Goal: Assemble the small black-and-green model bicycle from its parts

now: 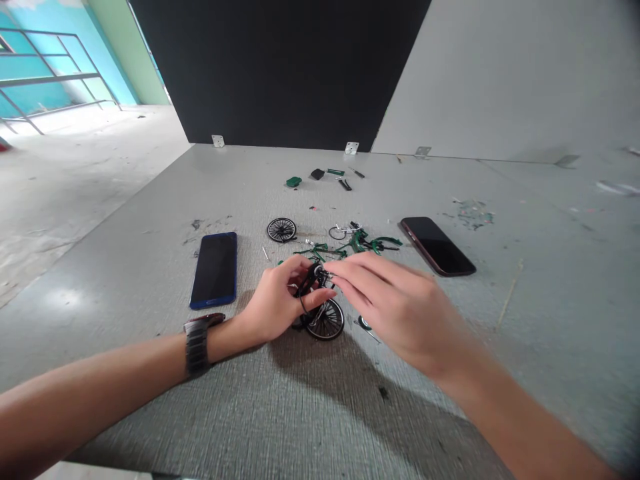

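My left hand [277, 300] is closed around a small black spoked wheel assembly [325, 319] of a model bicycle, holding it upright on the grey floor. My right hand [395, 303] reaches in from the right with fingertips pinched on a tiny part at the top of that assembly. A dark watch is on my left wrist. Just beyond the hands lie green model bicycle frame parts [355, 243] and a second loose spoked wheel [281, 229].
A blue phone [215, 269] lies left of the hands, a dark red-edged phone [437, 245] to the right. Small green and black pieces [320, 176] sit farther back near a black wall panel. Metal railings stand at far left.
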The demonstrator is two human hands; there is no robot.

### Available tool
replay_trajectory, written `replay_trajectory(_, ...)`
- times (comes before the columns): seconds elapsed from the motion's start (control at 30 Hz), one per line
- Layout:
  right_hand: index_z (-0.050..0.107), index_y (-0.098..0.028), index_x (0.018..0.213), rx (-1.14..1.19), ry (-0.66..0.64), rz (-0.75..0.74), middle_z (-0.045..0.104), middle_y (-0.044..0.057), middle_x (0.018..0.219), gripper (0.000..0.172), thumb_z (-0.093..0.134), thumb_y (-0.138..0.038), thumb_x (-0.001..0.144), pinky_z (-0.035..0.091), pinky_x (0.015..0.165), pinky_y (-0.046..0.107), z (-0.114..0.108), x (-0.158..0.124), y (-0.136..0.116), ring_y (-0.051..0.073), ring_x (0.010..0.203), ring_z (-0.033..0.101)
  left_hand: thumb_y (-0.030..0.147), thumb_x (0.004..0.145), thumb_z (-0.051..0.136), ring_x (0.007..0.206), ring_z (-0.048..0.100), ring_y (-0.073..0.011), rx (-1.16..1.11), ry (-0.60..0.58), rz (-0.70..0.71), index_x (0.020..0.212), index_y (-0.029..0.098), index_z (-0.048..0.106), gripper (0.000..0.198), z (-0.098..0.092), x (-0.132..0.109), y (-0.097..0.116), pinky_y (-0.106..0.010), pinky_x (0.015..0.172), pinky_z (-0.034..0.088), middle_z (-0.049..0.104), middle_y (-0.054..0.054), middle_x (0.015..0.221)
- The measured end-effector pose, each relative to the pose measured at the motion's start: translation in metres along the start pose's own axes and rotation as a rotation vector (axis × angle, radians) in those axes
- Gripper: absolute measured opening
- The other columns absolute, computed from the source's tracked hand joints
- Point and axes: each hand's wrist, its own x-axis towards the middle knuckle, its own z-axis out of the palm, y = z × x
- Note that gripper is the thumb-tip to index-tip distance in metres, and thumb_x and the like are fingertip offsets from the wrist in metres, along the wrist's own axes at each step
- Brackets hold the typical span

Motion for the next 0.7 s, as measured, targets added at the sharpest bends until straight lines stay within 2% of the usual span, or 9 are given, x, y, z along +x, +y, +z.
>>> replay_trajectory(0.13, 0.069, -0.012, 0.116, -0.025, -0.093, -0.011, 0.068, 0.007, 0.088, 0.026, 0.051, -0.009, 0.097, 0.056, 0.064, 0.030, -0.007, 0.002, -0.002, 0.016, 0.072, 0.067, 0.049, 0.082, 0.076, 0.065, 0.049, -0.0125, 0.016, 0.010, 0.004, 0.091, 0.019, 0.055, 0.038, -0.001, 0.000, 0.001, -0.027, 0.061, 0.039, 0.057, 0.001, 0.073)
replay_trajectory(0.23, 0.066, -0.012, 0.121, -0.007, -0.134, -0.033, 0.070, 0.008, 0.092, 0.030, 0.051, -0.006, 0.096, 0.058, 0.069, 0.032, -0.012, 0.001, 0.000, 0.019, 0.079, 0.069, 0.049, 0.080, 0.077, 0.065, 0.050, -0.0127, 0.031, 0.009, -0.005, 0.092, 0.019, 0.055, 0.039, -0.001, 0.000, 0.002, -0.027, 0.060, 0.040, 0.059, 0.001, 0.073)
replay_trajectory(0.43, 0.062, -0.014, 0.126, 0.092, -0.004, -0.059, 0.074, 0.007, 0.100, 0.032, 0.054, -0.005, 0.096, 0.059, 0.083, 0.032, -0.011, -0.002, 0.002, 0.018, 0.091, 0.070, 0.052, 0.081, 0.076, 0.072, 0.057, -0.0152, 0.019, -0.004, 0.000, 0.094, 0.018, 0.057, 0.041, -0.001, 0.000, 0.002, -0.029, 0.066, 0.046, 0.063, -0.002, 0.078)
replay_trajectory(0.57, 0.058, -0.015, 0.130, 0.108, 0.024, -0.085, 0.072, 0.008, 0.107, 0.035, 0.053, -0.005, 0.096, 0.057, 0.092, 0.034, -0.006, 0.000, -0.001, 0.019, 0.099, 0.068, 0.051, 0.083, 0.074, 0.077, 0.061, -0.0174, -0.007, -0.028, 0.032, 0.095, 0.018, 0.058, 0.039, -0.002, 0.000, 0.002, -0.031, 0.069, 0.050, 0.066, -0.004, 0.083)
replay_trajectory(0.63, 0.057, -0.015, 0.130, 0.091, 0.032, -0.075, 0.069, 0.009, 0.108, 0.037, 0.051, -0.004, 0.095, 0.058, 0.090, 0.034, -0.005, 0.002, -0.003, 0.019, 0.098, 0.067, 0.051, 0.084, 0.073, 0.077, 0.062, -0.0178, -0.007, -0.020, 0.049, 0.095, 0.017, 0.059, 0.038, -0.003, 0.000, 0.002, -0.030, 0.068, 0.050, 0.066, -0.005, 0.083)
replay_trajectory(0.7, 0.056, -0.018, 0.131, 0.093, 0.027, -0.046, 0.066, 0.010, 0.108, 0.040, 0.046, -0.003, 0.095, 0.058, 0.080, 0.032, -0.005, 0.003, -0.005, 0.018, 0.091, 0.065, 0.051, 0.085, 0.072, 0.075, 0.061, -0.0171, -0.009, -0.008, 0.056, 0.095, 0.017, 0.060, 0.038, -0.003, 0.001, 0.002, -0.030, 0.065, 0.050, 0.066, -0.005, 0.081)
